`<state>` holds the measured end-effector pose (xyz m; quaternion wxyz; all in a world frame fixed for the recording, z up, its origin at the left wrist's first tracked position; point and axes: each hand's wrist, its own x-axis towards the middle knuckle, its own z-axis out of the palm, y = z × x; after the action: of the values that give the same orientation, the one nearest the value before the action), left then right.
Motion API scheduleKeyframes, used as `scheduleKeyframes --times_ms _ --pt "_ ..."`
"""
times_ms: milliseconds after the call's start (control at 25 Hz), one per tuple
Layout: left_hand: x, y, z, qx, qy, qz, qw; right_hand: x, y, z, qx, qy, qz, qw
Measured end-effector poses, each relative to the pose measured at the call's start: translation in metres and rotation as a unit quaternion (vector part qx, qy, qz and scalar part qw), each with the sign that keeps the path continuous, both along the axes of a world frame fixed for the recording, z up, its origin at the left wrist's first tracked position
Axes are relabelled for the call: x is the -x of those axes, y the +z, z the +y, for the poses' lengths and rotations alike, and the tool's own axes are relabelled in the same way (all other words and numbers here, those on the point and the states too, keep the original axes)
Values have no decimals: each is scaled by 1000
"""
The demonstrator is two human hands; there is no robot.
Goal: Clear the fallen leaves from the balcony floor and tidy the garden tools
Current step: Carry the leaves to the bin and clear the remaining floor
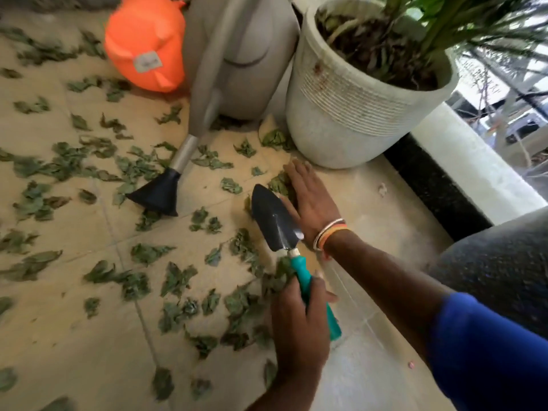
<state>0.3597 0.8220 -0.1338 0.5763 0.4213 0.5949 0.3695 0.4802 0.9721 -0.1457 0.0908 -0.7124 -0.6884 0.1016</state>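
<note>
Well, those light, crumbly-looking leaves [280,183] lie under the flat-fingered right hand [311,203], while the left hand [299,315] grips the stiff trowel [274,221] by its handle.

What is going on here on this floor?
A person is gathering fallen leaves on the tiled floor. The left hand grips the teal handle of a hand trowel, while the right hand lies flat against some of them beside its blade. Many more lie scattered around a grey watering can, beside a white plant pot.
</note>
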Motion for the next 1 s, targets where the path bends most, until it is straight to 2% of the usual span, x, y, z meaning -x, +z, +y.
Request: scheduleKeyframes --times_ms 120,320,400,480,560,640,720,800,880,960,1000 --pt "6 7 30 -23 -3 11 1000 19 9 69 -27 33 -42 998" --pt "15 8 62 -45 23 15 999 37 -7 147 69 -97 -49 992" --pt "24 11 71 -57 21 31 998 38 -12 133 65 -110 -61 990" --pt "36 9 80 -43 6 65 997 44 -14 90 10 -33 -63 997" --pt "48 3 88 -24 -17 62 998 46 -15 46 -43 47 -54 997" --pt "55 -6 92 -14 -46 56 997 33 -18 35 -54 14 -70 996" --pt "59 -6 92 -14 -61 56 996 19 -20 42 -14 -65 -65 996" --pt "60 -4 93 -17 -55 58 997 14 -21 42 5 -86 -39 996" --pt "62 2 97 -31 -49 56 997 28 -18 25 -7 1 22 1000" --pt "63 6 104 -40 -38 44 998 46 -12 -3 -26 126 104 986" --pt "64 8 106 -43 -34 46 997 52 -9 -19 -43 156 133 978"
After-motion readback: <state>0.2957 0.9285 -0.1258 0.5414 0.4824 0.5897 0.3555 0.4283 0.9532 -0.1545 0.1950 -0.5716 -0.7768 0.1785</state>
